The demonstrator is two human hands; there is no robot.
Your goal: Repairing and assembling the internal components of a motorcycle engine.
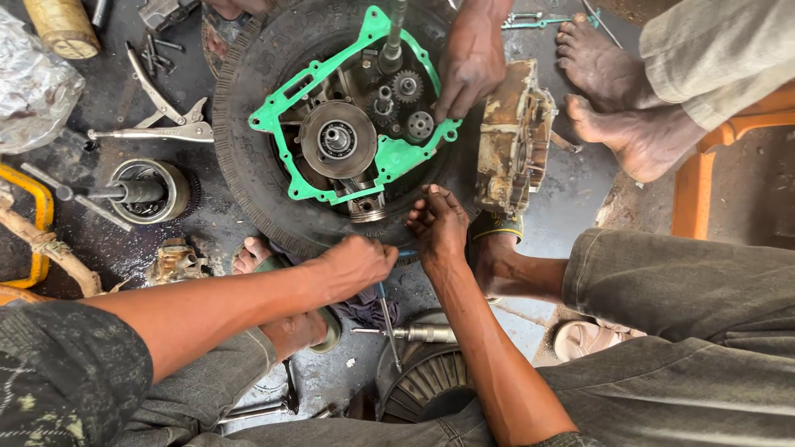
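An engine case half (pixel 356 124) with gears and a bright green gasket (pixel 281 112) lies inside a black tyre (pixel 240 157) on the floor. My left hand (pixel 358 261) is a closed fist at the tyre's near edge, and a small blue tip (pixel 407 252) sticks out of it toward my right hand. My right hand (pixel 439 222) rests with curled fingers on the tyre rim just below the gasket; what it grips is hidden. Another person's hand (pixel 470 62) reaches in from above and touches the small gears at the gasket's right side.
A rusty engine cover (pixel 513 136) stands right of the tyre, next to another person's bare feet (pixel 617 99). Pliers (pixel 166 124), a round drum part (pixel 149 192) and loose bolts lie at left. A screwdriver (pixel 386 310), a shaft (pixel 414 333) and a finned part (pixel 426 381) lie between my legs.
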